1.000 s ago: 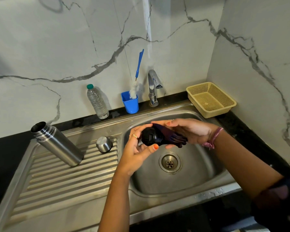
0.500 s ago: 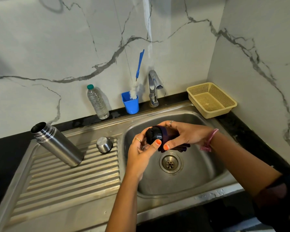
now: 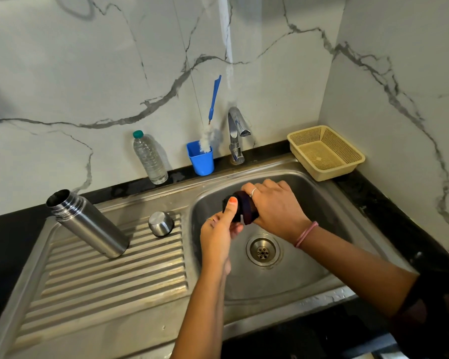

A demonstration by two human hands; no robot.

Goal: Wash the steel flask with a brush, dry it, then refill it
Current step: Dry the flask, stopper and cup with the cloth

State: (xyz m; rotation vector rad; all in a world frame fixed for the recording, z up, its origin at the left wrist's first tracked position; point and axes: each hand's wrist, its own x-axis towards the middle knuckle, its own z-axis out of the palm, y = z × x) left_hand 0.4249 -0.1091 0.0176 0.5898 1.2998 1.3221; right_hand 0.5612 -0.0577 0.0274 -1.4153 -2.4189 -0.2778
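Nearest the camera, two bare forearms reach up from the bottom of the frame over a brushed-steel sink [image 3: 322,265] with a round perforated drain [image 3: 262,251] at its centre. The left hand [image 3: 219,229] rises with its thumb pressed up against a small black stopper [image 3: 231,207], the fingers curled beneath it. The right hand [image 3: 276,207] comes in from the lower right, palm down, clenched round a dark purple cloth [image 3: 248,209] wrapped over the stopper; a ring sits on one finger and a pink band on the wrist.

Left of the basin, on the ribbed steel drainboard [image 3: 109,278], the flask [image 3: 87,224] stands open-mouthed, a smooth cylinder with a threaded neck, well apart from both hands. Its domed steel cap [image 3: 161,224] rests just beside it, between flask and basin.

Farther back, on the black tabletop [image 3: 389,203] against the veined marble wall, stand a clear plastic bottle [image 3: 149,158] with a green cap, a blue cup [image 3: 200,158] holding a white-bristled, blue-handled brush [image 3: 214,98], a chrome tap [image 3: 236,133], and at the right a yellow mesh basket [image 3: 325,152].
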